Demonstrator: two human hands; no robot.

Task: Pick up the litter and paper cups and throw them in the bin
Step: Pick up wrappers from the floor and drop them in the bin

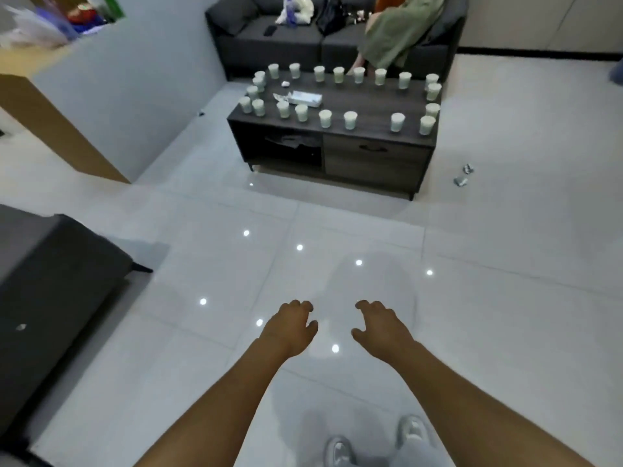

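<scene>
Several white paper cups [350, 120] stand around the rim of a dark low coffee table [371, 102] ahead of me. A white packet and crumpled litter [300, 97] lie on the table's left part, with a small scrap [286, 83] behind them. Two crumpled silvery pieces of litter [463, 175] lie on the floor to the table's right. My left hand [290, 326] and my right hand [382, 326] reach forward over the bare tiles, well short of the table. Both have loosely curled fingers and hold nothing. No bin is in view.
A dark sofa [276, 38] stands behind the table, with a person in green seated on it [397, 32] and bags beside them. A dark seat [50, 298] is at my left, a wooden counter edge [50, 123] beyond it. Glossy white tiles stretch between me and the table.
</scene>
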